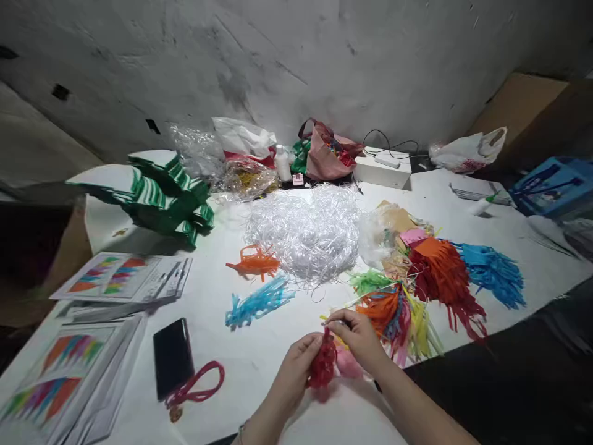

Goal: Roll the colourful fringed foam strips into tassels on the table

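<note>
At the near edge of the table, my left hand [300, 364] closes on a red paper tassel [323, 364] with cut strips hanging down. My right hand [356, 337] pinches the upper tip of the same tassel between thumb and fingers. Behind my right hand lies a pink tassel [347, 363], partly hidden. A light blue tassel [259, 301] and an orange tassel [254, 262] rest on the tabletop ahead of my left hand. To the right spreads a bunch of mixed-colour tassels [393, 309], orange, yellow, green and pink.
A heap of shiny white shredded strips [306, 235] fills the middle. Red tassels [447, 275] and blue tassels [493, 272] lie right. At left are a phone [173, 358] with a red strap, printed sheets [69, 371] and green-edged cut-outs [162, 198]. A glue bottle [482, 206] lies far right.
</note>
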`<state>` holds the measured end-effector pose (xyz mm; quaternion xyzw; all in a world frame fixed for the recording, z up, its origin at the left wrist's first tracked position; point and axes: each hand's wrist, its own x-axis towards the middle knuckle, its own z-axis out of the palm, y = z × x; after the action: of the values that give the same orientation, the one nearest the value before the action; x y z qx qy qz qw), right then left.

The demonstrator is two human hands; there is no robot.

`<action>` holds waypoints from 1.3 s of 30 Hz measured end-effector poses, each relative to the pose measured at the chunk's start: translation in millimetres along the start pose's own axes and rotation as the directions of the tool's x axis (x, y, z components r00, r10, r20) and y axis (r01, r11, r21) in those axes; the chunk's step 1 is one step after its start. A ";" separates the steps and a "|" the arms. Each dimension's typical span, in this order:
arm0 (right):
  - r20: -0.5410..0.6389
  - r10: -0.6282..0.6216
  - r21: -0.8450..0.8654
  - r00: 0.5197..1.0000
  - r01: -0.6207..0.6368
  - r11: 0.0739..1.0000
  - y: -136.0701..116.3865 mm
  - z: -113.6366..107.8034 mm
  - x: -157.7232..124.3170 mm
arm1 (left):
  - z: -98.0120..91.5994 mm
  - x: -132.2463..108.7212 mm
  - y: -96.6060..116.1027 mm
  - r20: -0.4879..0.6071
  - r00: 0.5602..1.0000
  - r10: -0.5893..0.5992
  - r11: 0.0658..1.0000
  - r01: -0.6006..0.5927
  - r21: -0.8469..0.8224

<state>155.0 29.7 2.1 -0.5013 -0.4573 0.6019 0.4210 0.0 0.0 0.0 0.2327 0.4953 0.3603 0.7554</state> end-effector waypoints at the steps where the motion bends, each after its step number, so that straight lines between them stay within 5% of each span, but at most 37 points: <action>1: -0.036 0.026 0.048 0.999 -0.024 0.999 2.5 0.0 -0.3 | 0.6 -0.8 -0.3 -0.014 1.000 0.022 1.000 -0.022 -0.016; 7: -0.065 0.111 0.241 0.992 -0.092 0.966 4.4 4.8 -6.1 | 1.8 -2.1 -2.4 -0.079 0.984 0.162 0.987 -0.160 0.031; 14: -0.055 0.025 0.082 0.998 -0.021 0.996 -1.4 9.8 -8.5 | 4.5 -4.3 -1.6 -0.086 0.972 0.218 0.968 -0.204 0.147; 22: -0.001 0.076 0.109 0.997 -0.076 0.991 1.0 6.0 -7.4 | 6.1 -5.0 -2.3 -0.083 0.971 0.224 0.967 -0.210 0.145; 31: -0.040 -0.030 -0.259 0.999 0.019 0.966 1.4 7.2 -7.4 | 6.1 -4.8 -10.4 -0.012 0.948 0.319 0.904 -0.301 0.303; 39: -0.041 -0.175 -0.404 0.984 0.144 0.903 -4.6 -4.0 -12.0 | 3.3 -2.9 -3.8 -0.218 0.947 0.235 0.971 -0.222 0.082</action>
<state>160.9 19.7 8.8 -0.5601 -0.5937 0.4399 0.3745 3.5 -4.6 0.3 0.2674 0.5579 0.4554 0.6402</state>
